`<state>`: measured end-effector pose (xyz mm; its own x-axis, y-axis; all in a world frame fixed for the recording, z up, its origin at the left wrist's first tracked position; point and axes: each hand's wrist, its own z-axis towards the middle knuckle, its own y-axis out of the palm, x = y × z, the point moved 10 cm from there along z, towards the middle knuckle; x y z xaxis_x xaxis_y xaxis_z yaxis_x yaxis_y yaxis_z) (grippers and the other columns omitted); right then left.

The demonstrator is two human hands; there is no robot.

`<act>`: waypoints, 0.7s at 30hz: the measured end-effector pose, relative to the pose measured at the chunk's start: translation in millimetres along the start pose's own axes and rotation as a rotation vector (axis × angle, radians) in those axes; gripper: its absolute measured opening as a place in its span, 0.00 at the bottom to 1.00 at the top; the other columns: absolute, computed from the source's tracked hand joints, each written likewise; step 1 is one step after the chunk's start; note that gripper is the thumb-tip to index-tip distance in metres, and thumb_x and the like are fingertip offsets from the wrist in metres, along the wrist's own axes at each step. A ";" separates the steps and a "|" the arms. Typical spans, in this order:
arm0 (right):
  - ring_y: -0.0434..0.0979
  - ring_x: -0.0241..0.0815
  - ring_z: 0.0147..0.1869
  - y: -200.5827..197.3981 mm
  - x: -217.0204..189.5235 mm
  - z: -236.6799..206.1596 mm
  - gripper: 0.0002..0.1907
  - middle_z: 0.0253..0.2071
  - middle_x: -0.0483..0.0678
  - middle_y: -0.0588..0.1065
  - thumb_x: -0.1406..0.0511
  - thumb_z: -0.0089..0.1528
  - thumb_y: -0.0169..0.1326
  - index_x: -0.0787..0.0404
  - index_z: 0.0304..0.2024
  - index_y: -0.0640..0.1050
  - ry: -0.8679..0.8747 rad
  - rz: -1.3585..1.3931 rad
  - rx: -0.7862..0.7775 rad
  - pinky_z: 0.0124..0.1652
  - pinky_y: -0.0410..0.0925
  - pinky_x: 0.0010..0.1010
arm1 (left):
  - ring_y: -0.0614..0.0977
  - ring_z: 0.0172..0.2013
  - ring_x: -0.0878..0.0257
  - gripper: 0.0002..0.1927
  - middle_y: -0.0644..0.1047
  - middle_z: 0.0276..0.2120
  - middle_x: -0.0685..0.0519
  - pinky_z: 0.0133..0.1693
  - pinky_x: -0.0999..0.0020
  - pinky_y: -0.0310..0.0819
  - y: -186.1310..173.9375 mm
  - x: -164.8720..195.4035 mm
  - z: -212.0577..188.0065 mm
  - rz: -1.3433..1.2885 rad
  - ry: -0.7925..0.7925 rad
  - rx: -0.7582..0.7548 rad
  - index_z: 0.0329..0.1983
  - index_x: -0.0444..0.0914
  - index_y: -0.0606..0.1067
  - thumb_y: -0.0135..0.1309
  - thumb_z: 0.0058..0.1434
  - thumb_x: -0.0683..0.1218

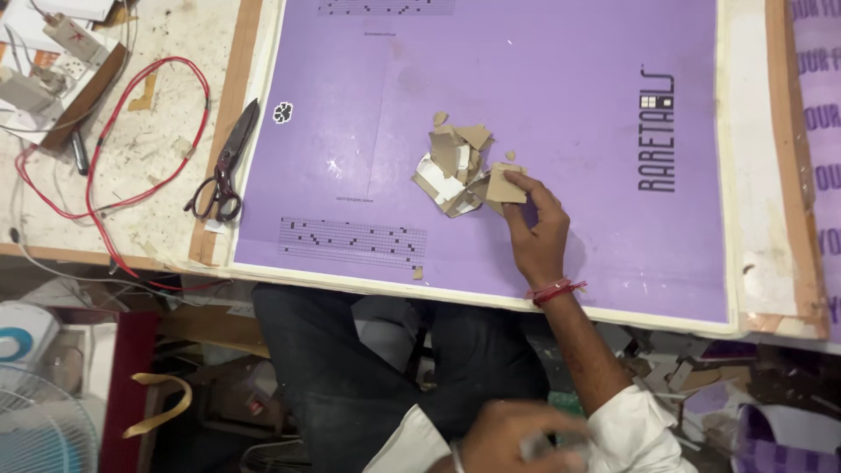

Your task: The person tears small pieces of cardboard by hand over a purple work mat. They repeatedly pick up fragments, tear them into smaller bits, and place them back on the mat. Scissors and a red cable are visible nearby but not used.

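I am looking down at a purple mat [543,96] and sweeping from the left: well off to the left of my right hand [536,229], scissors [223,166] are lying at the mat's edge, with a red cable [109,131] looping beyond them. Just left of the fingers, touching them, a heap of cardboard scraps [454,171] is sitting. The right hand is pinching one scrap [505,186] between thumb and fingertips at the heap's right side. I am judging these scraps light, stiff and thin, easy to scatter, so gripping by an edge is suiting them best. Nothing is blocking the hand on the mat. Below, near my lap, the left hand [517,438] is blurring; it seems to be closing on something pale, but I cannot tell.
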<state>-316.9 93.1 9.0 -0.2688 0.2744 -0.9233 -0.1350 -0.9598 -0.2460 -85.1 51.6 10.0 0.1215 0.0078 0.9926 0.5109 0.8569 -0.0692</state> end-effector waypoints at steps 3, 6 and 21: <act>0.80 0.45 0.57 -5.5 -0.2 -6.5 0.18 0.53 0.54 0.80 0.73 0.64 0.56 0.61 0.57 0.79 -0.027 -0.020 0.011 0.56 0.70 0.34 | 0.88 0.39 0.61 0.10 0.84 0.43 0.49 0.43 0.67 0.83 -59.5 -51.2 -37.7 -0.041 -0.222 0.447 0.48 0.35 0.80 0.58 0.65 0.41; 0.80 0.43 0.55 -6.5 0.1 -2.9 0.18 0.51 0.53 0.80 0.73 0.64 0.55 0.61 0.56 0.79 -0.023 -0.012 -0.009 0.54 0.71 0.32 | 0.81 0.36 0.65 0.10 0.82 0.37 0.52 0.38 0.68 0.76 -125.1 -97.2 -93.5 -0.134 -0.428 0.956 0.46 0.34 0.82 0.57 0.65 0.44; 0.77 0.37 0.43 2.3 14.3 4.3 0.17 0.47 0.50 0.80 0.72 0.64 0.56 0.61 0.57 0.79 0.102 -0.009 -0.047 0.42 0.71 0.27 | 0.87 0.41 0.59 0.12 0.82 0.48 0.43 0.50 0.62 0.81 -105.5 -16.9 -19.1 0.083 0.009 0.569 0.51 0.30 0.78 0.59 0.64 0.37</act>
<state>-325.2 95.1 -3.5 -0.1692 0.2781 -0.9455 -0.0915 -0.9597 -0.2658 -124.8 -48.8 -1.4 0.1505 0.0846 0.9850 -0.0387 0.9961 -0.0796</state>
